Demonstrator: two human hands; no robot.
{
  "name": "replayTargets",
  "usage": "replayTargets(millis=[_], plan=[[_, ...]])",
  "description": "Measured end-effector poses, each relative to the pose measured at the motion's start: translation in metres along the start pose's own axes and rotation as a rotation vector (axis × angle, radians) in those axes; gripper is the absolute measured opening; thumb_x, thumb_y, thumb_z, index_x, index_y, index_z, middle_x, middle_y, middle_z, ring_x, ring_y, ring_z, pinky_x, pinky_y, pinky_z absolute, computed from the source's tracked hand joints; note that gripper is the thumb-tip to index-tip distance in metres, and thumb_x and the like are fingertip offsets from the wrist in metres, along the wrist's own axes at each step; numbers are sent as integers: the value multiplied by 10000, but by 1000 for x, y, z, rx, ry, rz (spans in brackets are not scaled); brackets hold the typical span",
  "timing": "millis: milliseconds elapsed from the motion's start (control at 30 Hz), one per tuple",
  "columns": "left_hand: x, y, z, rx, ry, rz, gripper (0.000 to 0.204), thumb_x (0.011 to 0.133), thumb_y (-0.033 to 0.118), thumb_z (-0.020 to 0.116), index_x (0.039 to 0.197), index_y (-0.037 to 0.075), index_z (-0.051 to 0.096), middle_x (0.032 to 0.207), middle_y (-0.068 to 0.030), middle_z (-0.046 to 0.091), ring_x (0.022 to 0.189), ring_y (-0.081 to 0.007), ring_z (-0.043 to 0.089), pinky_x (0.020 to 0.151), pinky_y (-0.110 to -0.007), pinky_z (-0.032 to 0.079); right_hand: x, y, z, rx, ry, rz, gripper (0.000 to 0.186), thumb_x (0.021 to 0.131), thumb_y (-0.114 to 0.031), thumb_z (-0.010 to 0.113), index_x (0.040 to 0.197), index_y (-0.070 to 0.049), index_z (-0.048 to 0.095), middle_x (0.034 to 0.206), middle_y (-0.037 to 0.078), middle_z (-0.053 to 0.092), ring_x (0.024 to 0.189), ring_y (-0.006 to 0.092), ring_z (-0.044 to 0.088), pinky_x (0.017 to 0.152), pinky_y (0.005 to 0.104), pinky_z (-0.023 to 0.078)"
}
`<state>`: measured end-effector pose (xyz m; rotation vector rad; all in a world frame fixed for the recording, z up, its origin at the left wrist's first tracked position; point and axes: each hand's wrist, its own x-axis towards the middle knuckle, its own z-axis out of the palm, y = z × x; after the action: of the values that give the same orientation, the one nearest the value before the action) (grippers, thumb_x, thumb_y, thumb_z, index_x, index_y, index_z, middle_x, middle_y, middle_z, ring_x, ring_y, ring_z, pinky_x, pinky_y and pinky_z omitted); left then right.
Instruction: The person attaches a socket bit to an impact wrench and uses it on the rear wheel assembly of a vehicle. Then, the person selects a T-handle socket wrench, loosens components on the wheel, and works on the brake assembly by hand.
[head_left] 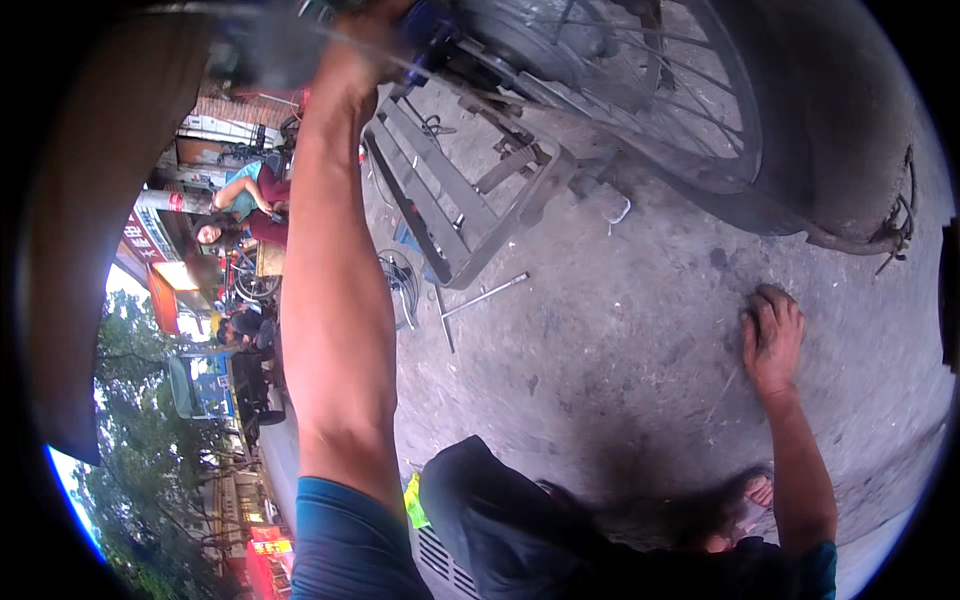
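Observation:
My left arm stretches up to the top edge, where my left hand [362,40] is at a wheeled vehicle, beside a dark blue part [432,28]. Its fingers are blurred and partly cut off, so what they hold is unclear. A spoked wheel [742,95] with a dark mudguard [850,190] fills the upper right. My right hand [775,335] rests on the concrete floor [640,350] below the mudguard, fingers spread and slightly bent, holding nothing. Beside my left forearm, a slatted metal rack [440,180] sits under the vehicle. A T-shaped metal wrench [485,297] lies near it.
Coiled cable [402,285] lies beside my left forearm. My bent knee [470,490] is at the bottom, near a slotted grey plastic piece [445,565]. Further left, a seated person [255,195], parked vehicles [250,385] and trees [140,470] line a street.

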<state>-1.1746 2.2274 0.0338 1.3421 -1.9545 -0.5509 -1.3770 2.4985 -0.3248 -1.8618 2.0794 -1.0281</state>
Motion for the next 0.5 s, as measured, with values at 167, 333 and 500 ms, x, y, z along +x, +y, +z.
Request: replayTargets(millis=[167, 333, 500], plan=[[2, -7, -8, 83, -65, -72, 295, 910, 299, 501, 875, 51, 658, 744, -32, 625, 624, -110, 544, 561, -261, 428, 0, 0, -1, -32, 3, -35, 242, 783, -121, 580, 1016, -57, 556, 1127, 103, 519, 1055, 311, 465, 876, 403, 350], [2, -2, -19, 229, -40, 185, 368, 929, 320, 434, 1004, 20, 633, 901, -89, 624, 793, -161, 545, 696, -305, 442, 2, -6, 2, -36, 29, -58, 224, 799, -129, 575, 1011, -58, 556, 1123, 104, 523, 1052, 307, 468, 877, 410, 348], [-30, -23, -21, 271, 193, 328, 372, 907, 295, 452, 1017, -26, 607, 977, -137, 625, 891, -227, 555, 816, -330, 415, -1, -1, 3, -78, 31, -82, 231, 799, -137, 576, 1014, -55, 551, 1122, 106, 525, 1051, 312, 468, 875, 416, 347]])
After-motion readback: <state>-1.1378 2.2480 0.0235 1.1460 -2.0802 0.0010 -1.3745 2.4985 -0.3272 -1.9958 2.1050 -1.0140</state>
